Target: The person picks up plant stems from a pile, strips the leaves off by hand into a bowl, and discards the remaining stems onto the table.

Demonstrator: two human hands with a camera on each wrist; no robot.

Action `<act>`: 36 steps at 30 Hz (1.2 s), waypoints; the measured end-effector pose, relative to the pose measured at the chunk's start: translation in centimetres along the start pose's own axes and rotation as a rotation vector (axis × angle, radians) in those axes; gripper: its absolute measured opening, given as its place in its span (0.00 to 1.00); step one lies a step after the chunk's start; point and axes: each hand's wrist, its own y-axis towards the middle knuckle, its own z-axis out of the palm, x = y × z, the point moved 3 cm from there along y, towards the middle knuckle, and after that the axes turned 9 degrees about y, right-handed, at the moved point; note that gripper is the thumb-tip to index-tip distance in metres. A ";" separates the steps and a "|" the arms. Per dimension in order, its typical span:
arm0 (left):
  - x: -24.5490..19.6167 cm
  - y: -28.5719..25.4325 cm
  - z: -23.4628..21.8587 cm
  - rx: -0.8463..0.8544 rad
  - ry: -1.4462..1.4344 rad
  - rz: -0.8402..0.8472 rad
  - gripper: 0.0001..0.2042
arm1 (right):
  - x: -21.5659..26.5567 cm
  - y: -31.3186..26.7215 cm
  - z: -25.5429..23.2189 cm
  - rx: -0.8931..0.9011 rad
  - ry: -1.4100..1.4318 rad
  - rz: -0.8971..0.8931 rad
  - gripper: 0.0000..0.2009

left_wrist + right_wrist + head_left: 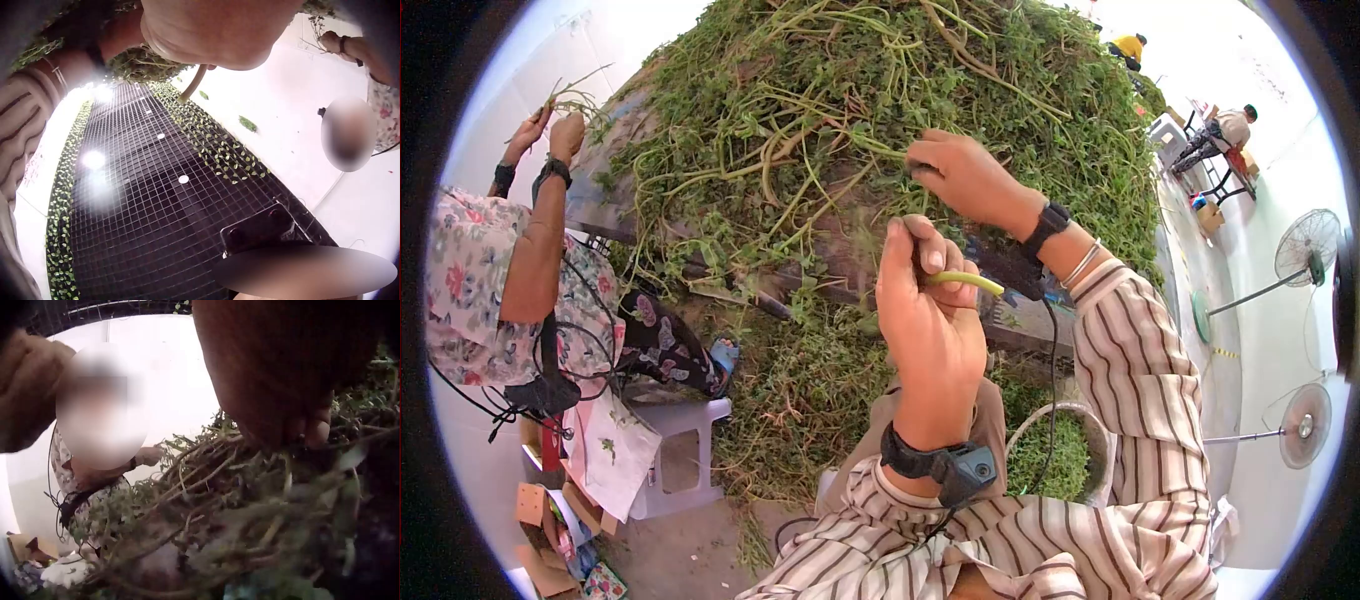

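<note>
A short, thick green stem [970,280] sticks out from the curled fingers of my left hand [932,330], which holds it upright in front of the table. The same stem [193,84] shows below the hand in the left wrist view. Beyond it, my right hand [972,182] reaches over a large heap of leafy green stems [820,130], its fingers curled at the end of a long green stem [878,147], pinching it. In the right wrist view, the right hand's fingertips [317,432] are down among the tangled stems.
A bucket [1100,450] of chopped greens stands by my knees. More cut greens [780,420] lie on the floor under the table edge. At left, another person [530,260] handles stems beside a white stool [680,450]. Two fans [1305,425] stand at right.
</note>
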 end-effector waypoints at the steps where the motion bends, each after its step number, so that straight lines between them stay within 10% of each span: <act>1: 0.0 0.1 0.0 0.011 -0.013 -0.006 0.10 | -0.5 -0.2 0.2 -0.002 0.029 0.016 0.07; 13: 0.7 0.1 -0.2 0.012 0.002 -0.052 0.09 | -7.5 -1.5 -6.1 -0.363 -0.069 0.284 0.14; 23: 0.9 0.1 -0.2 0.056 -0.034 -0.099 0.09 | -13.6 -0.5 -7.8 -0.137 0.190 0.761 0.33; 24: 1.0 0.1 -0.1 0.059 -0.038 -0.111 0.09 | -15.8 -0.8 -7.2 -0.221 -0.020 0.518 0.31; 36: 2.0 -0.2 -0.1 0.079 -0.037 -0.150 0.10 | -7.6 -3.3 -9.9 -0.299 -0.265 0.514 0.15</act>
